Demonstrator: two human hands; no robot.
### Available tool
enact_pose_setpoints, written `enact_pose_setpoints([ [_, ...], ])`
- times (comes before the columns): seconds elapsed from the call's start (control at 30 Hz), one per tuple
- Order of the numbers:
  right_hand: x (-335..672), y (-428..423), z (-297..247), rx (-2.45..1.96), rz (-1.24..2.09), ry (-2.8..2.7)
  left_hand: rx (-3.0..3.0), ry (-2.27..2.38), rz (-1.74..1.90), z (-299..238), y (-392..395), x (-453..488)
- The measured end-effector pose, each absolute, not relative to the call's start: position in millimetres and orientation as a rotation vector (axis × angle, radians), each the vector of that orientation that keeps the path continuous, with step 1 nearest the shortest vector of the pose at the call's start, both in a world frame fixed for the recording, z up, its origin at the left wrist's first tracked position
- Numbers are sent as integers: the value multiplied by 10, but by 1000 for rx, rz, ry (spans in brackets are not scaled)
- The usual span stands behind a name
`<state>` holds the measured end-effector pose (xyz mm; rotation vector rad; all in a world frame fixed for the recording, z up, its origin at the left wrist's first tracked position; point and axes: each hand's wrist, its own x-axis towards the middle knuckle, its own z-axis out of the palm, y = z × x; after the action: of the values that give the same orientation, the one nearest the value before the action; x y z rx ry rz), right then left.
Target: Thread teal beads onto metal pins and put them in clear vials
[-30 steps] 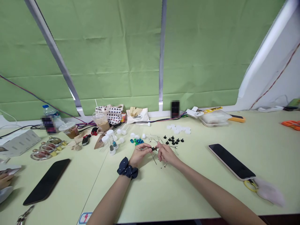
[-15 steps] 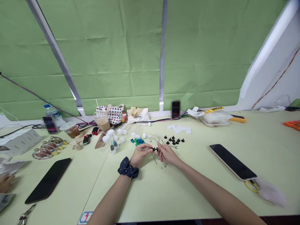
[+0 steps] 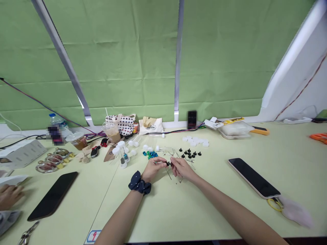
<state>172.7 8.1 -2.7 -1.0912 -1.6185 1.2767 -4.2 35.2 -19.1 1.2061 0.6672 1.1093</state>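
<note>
Between my two hands is a small black plastic piece (image 3: 168, 164) on a thin metal rod with a green spot. My left hand (image 3: 152, 168), a dark polka-dot scrunchie (image 3: 139, 183) at its wrist, pinches the rod close to the black piece. The fingertips of my right hand (image 3: 182, 167) close on the other side of the same piece and partly hide it. Thin metal wires (image 3: 169, 175) lie under and behind the hands. Just beyond are blue and green beads (image 3: 150, 154) and several black knob-like parts (image 3: 189, 153).
White caps (image 3: 195, 141) lie behind the black parts. Capped clear tubes (image 3: 122, 156) stand left of the beads. A phone (image 3: 254, 177) lies at right, another phone (image 3: 53, 195) at left. Drinks cups (image 3: 112, 132) stand near the green curtain. A co-worker's hand (image 3: 9, 196) shows at far left.
My hands stay almost in place; the right fingers have closed in slightly around the black piece. At far left, the co-worker's hand has moved further into view.
</note>
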Motion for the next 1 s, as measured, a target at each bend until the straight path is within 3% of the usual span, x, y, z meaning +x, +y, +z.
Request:
enact_pose_setpoints([
  [1.0, 1736, 86, -30, -1053, 1306, -1643, 1217, 644, 1089, -185, 345, -30],
])
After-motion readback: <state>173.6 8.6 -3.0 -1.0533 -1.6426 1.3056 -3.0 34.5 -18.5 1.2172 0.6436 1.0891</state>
